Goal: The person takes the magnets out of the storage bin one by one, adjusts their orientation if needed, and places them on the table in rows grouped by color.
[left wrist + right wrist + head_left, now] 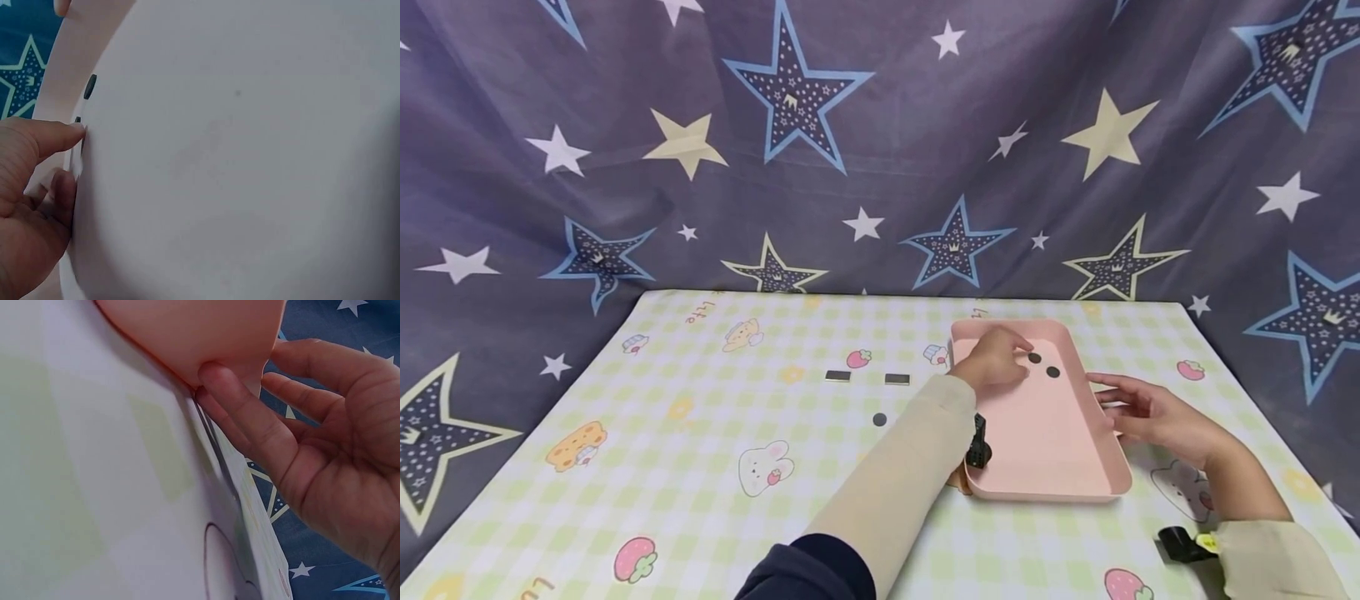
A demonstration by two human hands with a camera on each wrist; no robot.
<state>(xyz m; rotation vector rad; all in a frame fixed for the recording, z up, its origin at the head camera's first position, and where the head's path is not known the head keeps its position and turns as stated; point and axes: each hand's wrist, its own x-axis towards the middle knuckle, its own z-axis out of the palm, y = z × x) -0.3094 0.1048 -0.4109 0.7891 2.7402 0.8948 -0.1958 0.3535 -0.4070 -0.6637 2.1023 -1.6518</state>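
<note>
Inside a pink tray (pixel 1045 442), my left hand (pixel 996 357) reaches toward the far end, one finger stretched out. Its fingertip is right at a small dark disc (pixel 1034 358); in the left wrist view the finger overlaps the disc's edge (pixel 77 119). Another dark disc (pixel 1053 372) lies close by on the tray floor (pixel 237 175). At the tray's right side, my right hand (pixel 1157 417) rests its extended fingers against the outer wall (pixel 212 337), with fingertips at the rim and low on the side.
Left of the tray, two dark rectangular pieces (pixel 838 376) and a single dark disc (pixel 879 419) lie on the checkered tablecloth (pixel 700 483). A star-patterned curtain (pixel 880 183) hangs behind the table. Black wrist devices (pixel 1183 543) are worn near both hands.
</note>
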